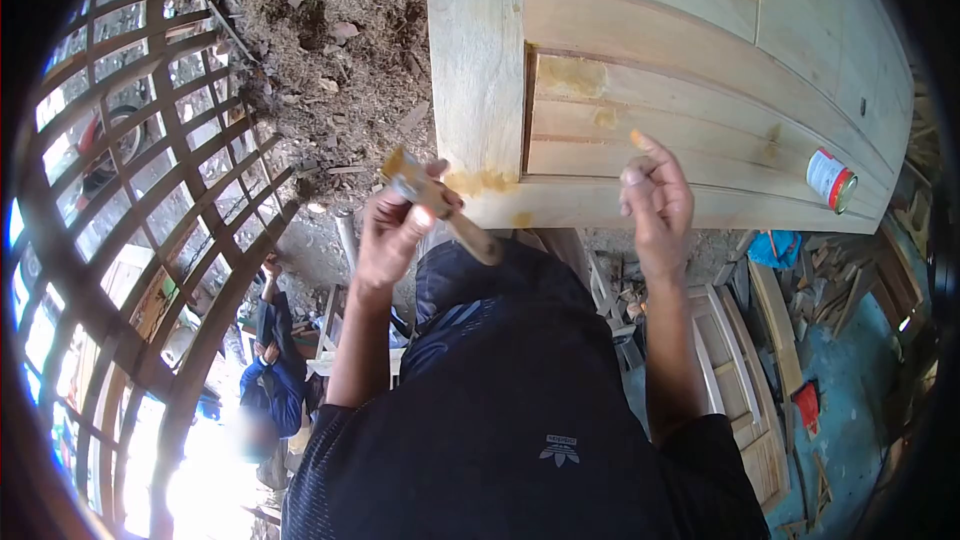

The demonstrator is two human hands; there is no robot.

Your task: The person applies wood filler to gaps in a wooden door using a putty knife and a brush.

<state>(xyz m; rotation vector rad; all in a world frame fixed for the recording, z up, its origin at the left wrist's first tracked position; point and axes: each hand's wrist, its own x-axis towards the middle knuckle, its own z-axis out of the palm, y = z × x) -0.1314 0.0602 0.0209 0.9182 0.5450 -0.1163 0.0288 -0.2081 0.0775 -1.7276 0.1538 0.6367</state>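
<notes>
Surface: a pale wooden panel door (640,110) lies ahead of the hands, with yellowish-brown filler patches (575,77) on its frame and boards. Ground strewn with shavings (335,80) is visible ahead and to the left; a curved wooden lattice (185,175) stands farther left. A person in blue (272,385) is beyond the left forearm, near the lattice.

The left hand (397,235) is closed on a putty knife (465,230), its blade end coated with filler and raised near the door's near edge. The right hand (660,202) holds no tool; its index finger is extended apart from the thumb, orange-brown filler on the tip. The two hands are well apart. A red-and-white can (831,181) sits on the door, to the right of the right hand.
</notes>
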